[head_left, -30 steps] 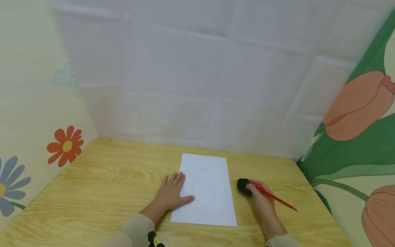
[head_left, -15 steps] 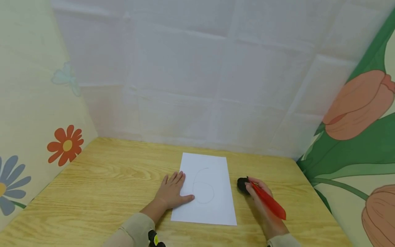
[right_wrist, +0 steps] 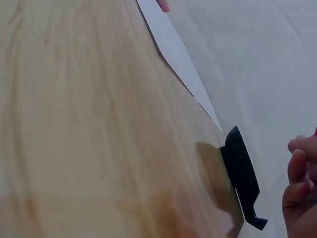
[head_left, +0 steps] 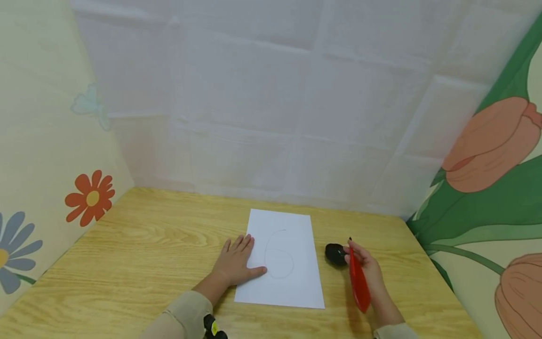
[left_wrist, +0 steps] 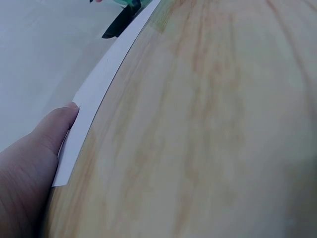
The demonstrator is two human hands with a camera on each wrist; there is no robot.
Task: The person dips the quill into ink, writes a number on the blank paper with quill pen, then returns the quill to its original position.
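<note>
My left hand (head_left: pixel 235 268) lies spread at the left edge of a white sheet of paper (head_left: pixel 311 287), with the thumb on the sheet. A thin pencil-like line on the paper forms a large "6". In the left wrist view the thumb (left_wrist: pixel 52 131) touches the paper (left_wrist: pixel 89 106). To the right of the sheet, my right hand (head_left: pixel 370 270) pinches a red feather-shaped pen (head_left: pixel 359 285), its dark tip pointing away from me and its wide end toward me. Just left of those fingers sits a small black rounded holder (head_left: pixel 335 254), seen from the side in the right wrist view as a black base (right_wrist: pixel 240 171).
A wood-grain table (head_left: pixel 148 254) carries everything. White cloth (head_left: pixel 254 94) hangs behind it, and flower-printed panels (head_left: pixel 487 226) stand at both sides. A black and yellow item (head_left: pixel 213 327) shows by the left sleeve.
The red pen has turned in my right hand, from pointing out to the right to lying almost straight toward me, and its tip has come away from the black holder. The left hand stays put.
</note>
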